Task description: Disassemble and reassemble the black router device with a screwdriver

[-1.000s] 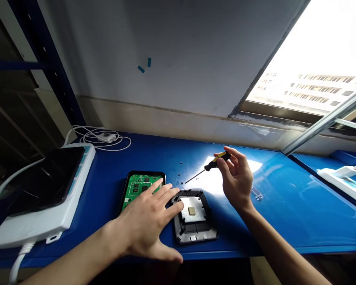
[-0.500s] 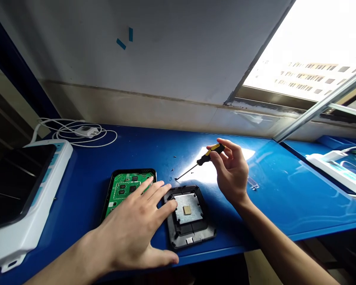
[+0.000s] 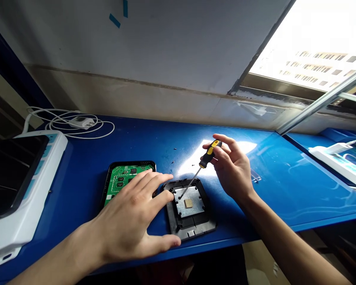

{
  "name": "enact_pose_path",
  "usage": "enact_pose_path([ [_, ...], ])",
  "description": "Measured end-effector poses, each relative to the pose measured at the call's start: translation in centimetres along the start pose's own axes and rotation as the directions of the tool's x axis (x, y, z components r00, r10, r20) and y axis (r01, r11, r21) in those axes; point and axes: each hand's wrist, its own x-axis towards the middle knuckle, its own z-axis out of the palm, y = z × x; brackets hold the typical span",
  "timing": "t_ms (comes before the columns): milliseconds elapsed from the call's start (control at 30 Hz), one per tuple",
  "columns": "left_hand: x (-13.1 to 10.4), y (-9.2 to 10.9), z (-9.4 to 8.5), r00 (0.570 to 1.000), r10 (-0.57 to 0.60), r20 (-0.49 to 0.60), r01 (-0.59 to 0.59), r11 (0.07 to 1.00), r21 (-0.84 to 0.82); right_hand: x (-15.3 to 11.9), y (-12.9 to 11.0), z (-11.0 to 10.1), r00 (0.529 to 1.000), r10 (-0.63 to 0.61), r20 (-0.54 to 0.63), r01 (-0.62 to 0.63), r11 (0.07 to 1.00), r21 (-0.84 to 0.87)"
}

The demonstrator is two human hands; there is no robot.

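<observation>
My right hand (image 3: 235, 171) grips a yellow-and-black screwdriver (image 3: 210, 153), its shaft slanting down to the left. The tip is at the upper left part of a silver metal plate (image 3: 195, 209), with a small dark thing at its end, too small to name surely. That plate, with a tan square pad (image 3: 188, 203) on it, sits inside a black plastic cover (image 3: 178, 229). My left hand (image 3: 133, 211) is spread, fingers apart, its index fingertip at the cover's left edge. Partly hidden under it is a green circuit board (image 3: 115, 183) in a black casing.
Small dark screws (image 3: 175, 149) lie on the blue table (image 3: 136, 138) behind the cover. At left stands a white device with a black screen (image 3: 14, 174), near a coiled white cable (image 3: 106, 134). A white power strip (image 3: 338, 162) is at right, beyond a metal frame (image 3: 311, 103).
My right hand has brought the screwdriver tip from the table behind the cover down onto the metal plate, the handle now steeper. My left hand has stayed beside the cover. The view has shifted slightly.
</observation>
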Motion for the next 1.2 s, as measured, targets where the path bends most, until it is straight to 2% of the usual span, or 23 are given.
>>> enact_pose_path([
  [100, 0.15, 0.13, -0.30, 1.000, -0.001, -0.016, 0.001, 1.000, -0.009, -0.28, 0.13, 0.09, 0.997, 0.029, 0.072, -0.032, 0.998, 0.049],
  [267, 0.39, 0.41, -0.53, 1.000, -0.012, -0.007, 0.012, 1.000, 0.004, -0.43, 0.23, 0.15, 0.995, 0.020, 0.097, -0.024, 0.999, 0.048],
  [433, 0.42, 0.44, -0.49, 1.000, -0.004, -0.008, 0.004, 1.000, 0.011, -0.38, 0.00, 0.28, 0.995, 0.002, 0.103, -0.004, 1.000, 0.017],
  [700, 0.49, 0.41, -0.52, 1.000, -0.007, -0.014, 0.007, 1.000, -0.004, -0.44, -0.08, 0.37, 0.994, 0.009, 0.107, -0.017, 0.997, 0.077],
  [1200, 0.45, 0.33, -0.44, 1.000, -0.002, -0.007, 0.002, 1.000, 0.002, -0.50, -0.21, 0.24, 0.994, -0.001, 0.111, -0.008, 0.997, 0.077],
])
